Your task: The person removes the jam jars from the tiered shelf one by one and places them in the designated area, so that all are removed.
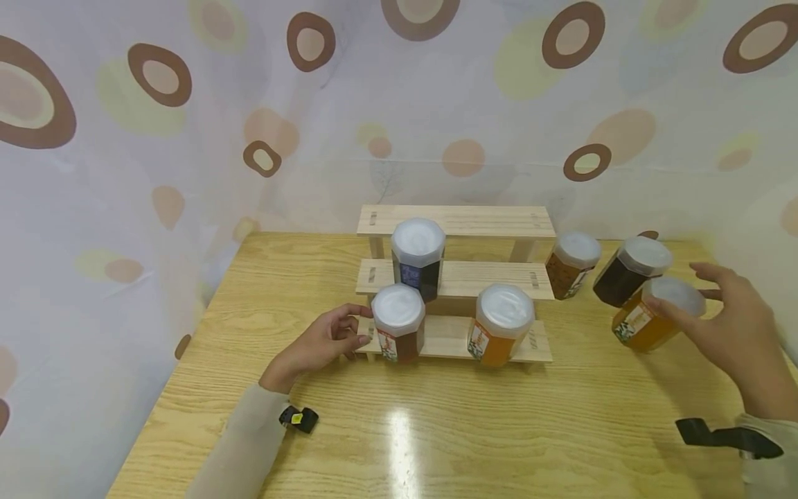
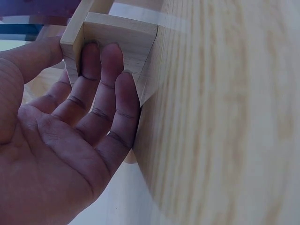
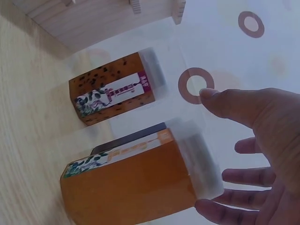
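Note:
My left hand (image 1: 327,336) is at the left end of the lowest step of a three-tier wooden rack (image 1: 449,339). In the left wrist view its thumb lies against the wood's front edge, with curled fingers (image 2: 112,89) at the end piece. Close beside it on that step stands a red-brown jar (image 1: 399,326); an orange jar (image 1: 499,333) stands farther right. A dark jar (image 1: 419,256) sits on the middle step. My right hand (image 1: 736,326) spreads around the white lid of another orange jar (image 3: 131,183) on the table, its thumb apart from the lid in the right wrist view.
Behind that jar stands a dark jar (image 1: 630,274). Nearer the rack is a speckled brown jar (image 1: 570,267) with a white lid. A pale cloth (image 1: 405,90) with brown rings hangs behind the wooden table (image 1: 499,430).

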The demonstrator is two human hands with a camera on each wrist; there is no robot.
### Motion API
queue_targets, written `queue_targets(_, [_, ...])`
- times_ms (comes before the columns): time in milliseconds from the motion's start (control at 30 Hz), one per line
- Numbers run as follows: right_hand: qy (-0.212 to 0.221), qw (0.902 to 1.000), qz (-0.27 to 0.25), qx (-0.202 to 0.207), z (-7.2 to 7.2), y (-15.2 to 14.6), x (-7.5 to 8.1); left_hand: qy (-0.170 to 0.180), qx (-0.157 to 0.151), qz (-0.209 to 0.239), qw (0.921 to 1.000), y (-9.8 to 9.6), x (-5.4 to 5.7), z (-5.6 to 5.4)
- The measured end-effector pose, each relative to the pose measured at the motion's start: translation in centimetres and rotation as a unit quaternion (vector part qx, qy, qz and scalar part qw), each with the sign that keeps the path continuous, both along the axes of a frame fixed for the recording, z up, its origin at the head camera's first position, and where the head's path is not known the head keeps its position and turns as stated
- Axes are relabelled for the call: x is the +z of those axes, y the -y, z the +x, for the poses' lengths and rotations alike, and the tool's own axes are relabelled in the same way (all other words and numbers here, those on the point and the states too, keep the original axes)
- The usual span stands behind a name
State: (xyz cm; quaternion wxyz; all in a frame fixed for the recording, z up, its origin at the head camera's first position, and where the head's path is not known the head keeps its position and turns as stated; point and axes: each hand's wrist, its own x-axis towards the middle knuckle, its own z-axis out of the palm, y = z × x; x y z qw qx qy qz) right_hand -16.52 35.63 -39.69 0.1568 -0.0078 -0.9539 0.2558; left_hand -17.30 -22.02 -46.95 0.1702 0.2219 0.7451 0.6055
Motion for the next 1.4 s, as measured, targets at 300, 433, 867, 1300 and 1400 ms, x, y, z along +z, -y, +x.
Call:
queue_targets(300, [-0.043,0.9989,-0.017,0.002,0.2,1.3,1.9,0.002,0.004,-0.004,1.0,-0.1,0.0,0.0])
queue_targets(433, [-0.066,0.9971,-0.031,0.02,0.2,2.2,3.0,0.003,0.005,-0.004,1.0,-0.1,0.1,0.1])
queue_targets(867, [-0.078,0.9885,-0.086,0.098,0.0,7.0,4.8,0.002,0.007,-0.007,0.9999,0.0,0.1,0.1])
queue_targets(1300, [-0.107,0.9746,-0.115,0.16,-0.7,10.9,5.7,0.003,0.004,-0.002,1.0,-0.1,0.0,0.0])
queue_targets(1400, [-0.115,0.9707,-0.117,0.176,-0.8,11.6,6.1,0.005,0.005,-0.003,1.0,-0.1,0.0,0.0])
